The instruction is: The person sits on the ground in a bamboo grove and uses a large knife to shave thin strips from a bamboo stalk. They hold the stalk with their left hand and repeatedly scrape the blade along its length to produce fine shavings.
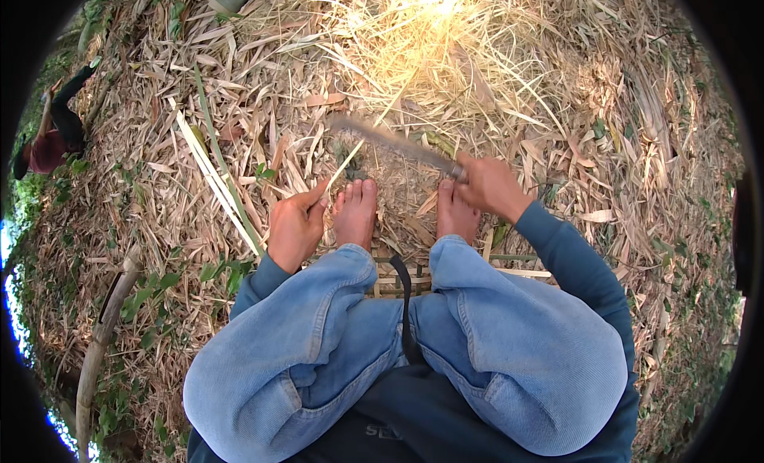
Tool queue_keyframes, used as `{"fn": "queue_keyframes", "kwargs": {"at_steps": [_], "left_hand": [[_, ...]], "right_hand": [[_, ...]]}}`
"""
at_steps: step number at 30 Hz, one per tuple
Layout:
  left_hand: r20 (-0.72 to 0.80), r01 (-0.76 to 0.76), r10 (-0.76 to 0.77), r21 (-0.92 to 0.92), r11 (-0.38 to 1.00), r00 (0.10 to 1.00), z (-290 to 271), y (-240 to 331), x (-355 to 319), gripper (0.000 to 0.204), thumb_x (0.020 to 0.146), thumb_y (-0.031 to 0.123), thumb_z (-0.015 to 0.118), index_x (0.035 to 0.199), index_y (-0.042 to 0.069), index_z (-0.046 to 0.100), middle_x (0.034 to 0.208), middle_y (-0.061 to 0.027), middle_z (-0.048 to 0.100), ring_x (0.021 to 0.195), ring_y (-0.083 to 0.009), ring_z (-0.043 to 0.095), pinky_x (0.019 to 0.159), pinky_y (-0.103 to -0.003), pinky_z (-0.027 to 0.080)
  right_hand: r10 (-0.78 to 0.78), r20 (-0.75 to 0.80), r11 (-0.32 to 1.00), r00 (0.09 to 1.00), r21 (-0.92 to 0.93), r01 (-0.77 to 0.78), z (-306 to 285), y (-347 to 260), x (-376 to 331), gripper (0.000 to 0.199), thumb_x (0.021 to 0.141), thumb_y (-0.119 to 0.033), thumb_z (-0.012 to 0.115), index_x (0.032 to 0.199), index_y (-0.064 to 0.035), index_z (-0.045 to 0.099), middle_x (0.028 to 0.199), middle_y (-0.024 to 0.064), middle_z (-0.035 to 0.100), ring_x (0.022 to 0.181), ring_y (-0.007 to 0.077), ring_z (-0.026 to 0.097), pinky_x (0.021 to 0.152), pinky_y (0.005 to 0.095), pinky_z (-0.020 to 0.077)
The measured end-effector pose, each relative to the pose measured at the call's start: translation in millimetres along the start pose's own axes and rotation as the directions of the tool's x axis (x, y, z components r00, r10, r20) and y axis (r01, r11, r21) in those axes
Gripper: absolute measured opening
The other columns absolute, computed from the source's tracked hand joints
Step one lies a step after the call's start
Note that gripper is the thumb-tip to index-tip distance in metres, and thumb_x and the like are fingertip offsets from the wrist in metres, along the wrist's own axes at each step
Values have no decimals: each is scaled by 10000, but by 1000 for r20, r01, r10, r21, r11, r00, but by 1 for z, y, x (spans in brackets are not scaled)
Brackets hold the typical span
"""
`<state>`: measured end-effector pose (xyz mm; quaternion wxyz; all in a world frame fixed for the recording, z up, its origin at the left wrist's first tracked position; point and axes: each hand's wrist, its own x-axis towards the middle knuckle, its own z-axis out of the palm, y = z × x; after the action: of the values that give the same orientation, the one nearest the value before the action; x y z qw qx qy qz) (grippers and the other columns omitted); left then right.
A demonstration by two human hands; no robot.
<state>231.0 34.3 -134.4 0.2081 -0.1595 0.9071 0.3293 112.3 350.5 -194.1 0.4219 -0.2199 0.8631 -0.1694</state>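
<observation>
A thin, pale strip [344, 162], apparently split bamboo, is pinched in my left hand [296, 228] beside my left foot. It slants up and to the right, away from me. My right hand [491, 186] is closed round the handle of a long knife [398, 143], above my right foot. The dark blade points left and crosses the strip; motion blurs its tip, and I cannot tell whether it touches. Left of my left hand, several longer pale and green strips [213, 175] lie on the ground.
My bare feet [356, 212] rest on ground covered with dry leaves. Fine yellow shavings [430, 53] are heaped ahead. Beneath my legs shows a woven slatted thing [390, 285]. A bamboo pole [99, 344] lies at the left, and another person [60, 137] is at the far left.
</observation>
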Motion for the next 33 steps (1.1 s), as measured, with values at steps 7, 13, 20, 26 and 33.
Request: {"fn": "queue_keyframes", "kwargs": {"at_steps": [7,13,20,26,33], "left_hand": [[77,95,-87,-106,990,993,-2,3,3,312,905,84,611,1209,23,645,561,-73,467,554,-79,377,519,-289,375],[68,88,-80,-124,988,994,2,0,0,323,900,116,625,1215,47,649,554,-72,484,538,-80,376,505,-286,363],[55,152,-149,-52,987,987,-1,2,-1,334,882,107,653,1217,100,664,570,-58,532,524,-71,395,499,-281,368],[53,157,-156,-14,988,986,-5,5,2,319,898,120,644,1215,85,661,579,-72,548,553,-63,410,517,-284,390],[53,152,-145,-177,973,988,7,-12,-1,218,896,136,617,1053,9,700,759,-192,677,588,-267,627,592,-359,481]], "right_hand": [[160,-190,986,969,69,-149,4,57,30,301,806,-215,642,1033,-20,612,796,228,677,764,388,674,712,474,543],[64,-124,992,990,-97,-76,-1,41,18,308,804,-227,650,1034,-28,601,812,221,682,774,389,676,718,482,539],[31,-30,998,999,-56,-32,0,9,4,241,809,-228,637,993,-72,632,751,229,662,759,389,671,721,499,533],[236,-240,966,942,162,-200,9,70,38,259,804,-213,631,958,-4,630,793,239,671,760,394,666,721,496,531],[-12,99,984,995,-176,29,-12,-12,-1,239,808,-218,638,972,-45,623,803,241,672,758,412,659,707,486,532]]}}
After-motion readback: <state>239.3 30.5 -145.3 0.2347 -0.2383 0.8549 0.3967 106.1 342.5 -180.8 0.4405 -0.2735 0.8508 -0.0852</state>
